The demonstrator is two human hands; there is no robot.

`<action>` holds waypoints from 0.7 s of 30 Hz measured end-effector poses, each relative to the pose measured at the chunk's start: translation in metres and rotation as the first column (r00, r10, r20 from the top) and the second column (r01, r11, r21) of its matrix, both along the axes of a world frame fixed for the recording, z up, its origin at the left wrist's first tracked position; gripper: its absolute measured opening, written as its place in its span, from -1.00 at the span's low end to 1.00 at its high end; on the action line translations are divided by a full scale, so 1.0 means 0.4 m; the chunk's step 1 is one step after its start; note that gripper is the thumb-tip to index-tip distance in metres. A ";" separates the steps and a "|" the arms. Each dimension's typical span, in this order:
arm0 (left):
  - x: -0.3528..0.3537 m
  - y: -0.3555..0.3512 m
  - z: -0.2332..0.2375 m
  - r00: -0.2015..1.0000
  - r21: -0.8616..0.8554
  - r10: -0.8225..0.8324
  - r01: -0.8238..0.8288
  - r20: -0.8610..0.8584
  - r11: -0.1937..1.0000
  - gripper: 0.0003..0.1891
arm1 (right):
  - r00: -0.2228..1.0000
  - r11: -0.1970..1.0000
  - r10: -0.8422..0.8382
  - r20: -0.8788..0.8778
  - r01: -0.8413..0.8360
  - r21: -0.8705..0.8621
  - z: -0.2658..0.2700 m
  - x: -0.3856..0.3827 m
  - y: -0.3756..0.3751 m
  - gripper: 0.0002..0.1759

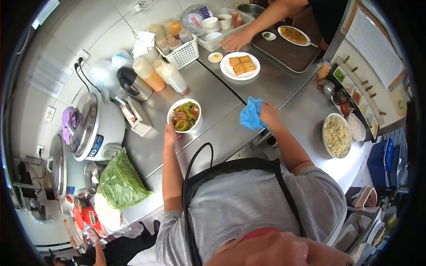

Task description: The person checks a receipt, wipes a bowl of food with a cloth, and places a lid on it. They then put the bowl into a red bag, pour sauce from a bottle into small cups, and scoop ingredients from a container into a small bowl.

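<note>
My left hand (171, 134) is closed on the near-left side of a white bowl (199, 125) of meat and green vegetables; part of the fingers is hidden beside the bowl. On the steel counter to the right, my right hand (269, 114) grips a crumpled blue cloth (251, 114). Beyond the cloth is a white plate (227, 72) with several golden fried squares, and a small sauce dish (215, 57) lies close to it. Another person's hand (236, 41) reaches in from the far side, just above that plate.
Squeeze bottles (148, 74), a thermal jug (133, 84) and a white basket (185, 54) line the back. A rice cooker (104, 133) and a bag of greens (122, 179) stand left. A brown tray (284, 57) is far right; a bowl of rice (336, 135) sits right.
</note>
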State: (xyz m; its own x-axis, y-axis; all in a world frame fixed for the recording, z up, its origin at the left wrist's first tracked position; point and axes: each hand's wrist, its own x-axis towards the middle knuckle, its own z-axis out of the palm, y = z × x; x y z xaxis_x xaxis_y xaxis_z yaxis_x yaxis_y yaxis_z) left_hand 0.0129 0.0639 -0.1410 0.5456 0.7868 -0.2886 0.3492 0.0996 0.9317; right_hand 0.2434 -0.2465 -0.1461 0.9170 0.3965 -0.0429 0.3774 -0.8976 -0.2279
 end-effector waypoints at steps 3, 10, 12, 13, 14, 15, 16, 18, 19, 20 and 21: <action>-0.008 0.041 -0.029 0.998 0.013 -0.063 0.063 0.011 0.998 -0.61 | 0.999 0.989 -0.025 -0.024 0.028 0.142 -0.061 0.000 -0.002 -0.73; 0.016 0.057 -0.031 0.979 0.076 -0.201 0.199 0.033 0.977 -0.60 | 0.957 0.757 0.187 0.221 -0.284 0.589 0.081 0.026 0.090 -0.85; 0.029 0.060 -0.031 0.967 0.086 -0.252 0.248 0.037 0.965 -0.60 | 0.969 0.735 0.247 0.007 -0.192 0.650 0.132 0.017 0.157 -0.83; 0.037 0.059 -0.031 0.961 0.083 -0.272 0.268 0.043 0.960 -0.60 | 0.956 0.728 0.277 -0.097 -0.142 0.670 0.150 0.016 0.195 -0.83; 0.045 0.061 -0.029 0.955 0.083 -0.292 0.288 0.049 0.954 -0.60 | 0.937 0.710 0.323 -0.133 -0.147 0.688 0.133 0.028 0.237 -0.82; 0.055 0.069 -0.042 0.943 0.115 -0.330 0.325 0.032 0.939 -0.60 | 0.914 0.693 0.368 -0.170 -0.148 0.706 0.112 0.038 0.276 -0.82; 0.058 0.057 -0.023 0.933 0.086 -0.358 0.354 0.041 0.931 -0.61 | 0.885 0.683 0.405 -0.230 -0.126 0.719 0.114 0.034 0.315 -0.82; 0.074 0.039 0.015 0.909 0.039 -0.413 0.411 0.061 0.911 -0.61 | 0.826 0.692 0.472 -0.308 -0.131 0.709 0.125 0.028 0.392 -0.83; 0.087 0.045 0.002 0.897 0.042 -0.439 0.438 0.041 0.898 -0.61 | 0.801 0.709 0.500 -0.329 -0.161 0.687 0.134 0.026 0.426 -0.84; 0.097 0.050 -0.012 0.890 0.099 -0.456 0.452 0.021 0.886 -0.60 | 0.774 0.723 0.526 -0.351 -0.190 0.664 0.141 0.025 0.459 -0.85; 0.106 0.054 -0.023 0.881 0.155 -0.473 0.468 -0.003 0.870 -0.59 | 0.738 0.690 0.585 -0.338 -0.233 0.685 0.134 0.028 0.491 -0.85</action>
State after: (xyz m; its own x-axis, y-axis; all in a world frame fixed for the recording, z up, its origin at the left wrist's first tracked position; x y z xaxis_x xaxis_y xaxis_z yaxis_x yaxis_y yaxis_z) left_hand 0.0554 0.0854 -0.1503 0.8692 0.4664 -0.1643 0.2878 -0.2071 0.9350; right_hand 0.2544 -0.0501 -0.0925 0.5569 0.8279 -0.0657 0.3431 -0.3014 -0.8896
